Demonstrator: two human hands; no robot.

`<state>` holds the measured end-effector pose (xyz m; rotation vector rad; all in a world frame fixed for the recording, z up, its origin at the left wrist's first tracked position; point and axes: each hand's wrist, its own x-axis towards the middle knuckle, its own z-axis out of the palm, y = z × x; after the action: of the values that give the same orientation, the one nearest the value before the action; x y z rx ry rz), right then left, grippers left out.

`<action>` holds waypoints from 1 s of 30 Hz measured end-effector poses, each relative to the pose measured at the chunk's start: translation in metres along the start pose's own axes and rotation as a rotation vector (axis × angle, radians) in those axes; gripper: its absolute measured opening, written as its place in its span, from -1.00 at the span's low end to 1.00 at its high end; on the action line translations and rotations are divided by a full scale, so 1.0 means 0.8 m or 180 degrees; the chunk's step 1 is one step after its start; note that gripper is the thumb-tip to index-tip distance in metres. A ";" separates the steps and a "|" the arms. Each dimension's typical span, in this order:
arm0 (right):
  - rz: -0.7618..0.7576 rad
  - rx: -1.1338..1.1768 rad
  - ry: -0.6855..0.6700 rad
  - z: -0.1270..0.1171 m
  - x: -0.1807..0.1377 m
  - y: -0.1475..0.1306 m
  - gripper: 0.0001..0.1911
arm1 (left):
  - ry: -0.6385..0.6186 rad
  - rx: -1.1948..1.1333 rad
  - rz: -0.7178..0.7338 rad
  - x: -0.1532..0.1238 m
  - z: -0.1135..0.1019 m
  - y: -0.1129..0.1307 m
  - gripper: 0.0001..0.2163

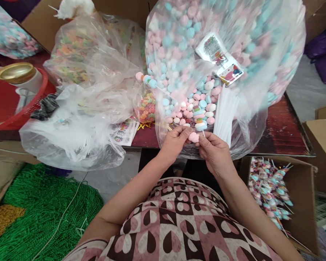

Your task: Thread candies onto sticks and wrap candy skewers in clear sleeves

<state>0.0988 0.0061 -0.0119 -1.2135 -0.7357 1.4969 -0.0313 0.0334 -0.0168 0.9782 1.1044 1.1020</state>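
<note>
Near the table's front edge my left hand (175, 143) is closed, with thumb and fingers pinching a pink marshmallow (193, 137). Right beside it, my right hand (214, 150) is closed on the white stick of a candy skewer (199, 119). The skewer carries blue, white and pink marshmallows with gummy pieces between them. Its stick runs down between my right fingers, whose tips are close to the pink marshmallow. Behind both hands lie loose pink, white and blue marshmallows (202, 104) in an open clear bag. White sticks (227, 112) lie to their right.
Another marshmallow skewer (146, 80) lies left of the pile, above orange gummy rings (146, 107). Large bags of marshmallows (261, 47) and gummies (76, 54) fill the back. A red basket (43, 98) stands left. Wrapped skewers (270, 192) fill a box (301, 203) at lower right.
</note>
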 end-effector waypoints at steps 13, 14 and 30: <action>-0.0565 -0.0655 0.0001 -0.011 0.007 0.019 -0.76 | -0.0109 0.0201 -0.0550 -0.010 -0.001 0.009 -0.80; -0.0580 -0.0685 0.0019 -0.011 0.007 0.019 -0.75 | -0.0213 -0.0069 -0.0629 -0.010 -0.002 0.010 -0.80; -0.0616 -0.0912 -0.0002 -0.016 0.006 0.019 -0.76 | 0.0120 0.1675 0.0347 -0.022 -0.007 0.006 -0.81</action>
<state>0.1057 0.0049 -0.0310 -1.3113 -1.0645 1.2619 -0.0394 0.0172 -0.0099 1.4458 1.4227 0.9334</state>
